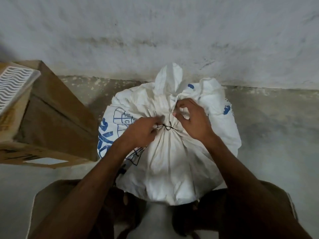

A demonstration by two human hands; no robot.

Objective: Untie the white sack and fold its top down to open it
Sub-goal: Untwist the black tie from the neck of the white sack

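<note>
On a bare concrete floor (269, 135) against a stained wall (155, 31), beside a cardboard box (51, 118), the white sack (169, 161) stands tied; left hand (139, 131) pinches its black cord (166, 126), right hand (193, 118) loosely curled at the neck

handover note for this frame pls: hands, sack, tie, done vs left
Left hand: fingers pinched on the end of the black tie.
Right hand: fingers curled at the gathered neck, grip unclear.
White sack: upright on the floor by the wall, cardboard box to its left; neck cinched, top bunched above the tie.
Done: nothing visible, knot looks intact.
Left: loosen and remove the tie, fold the top down.
</note>
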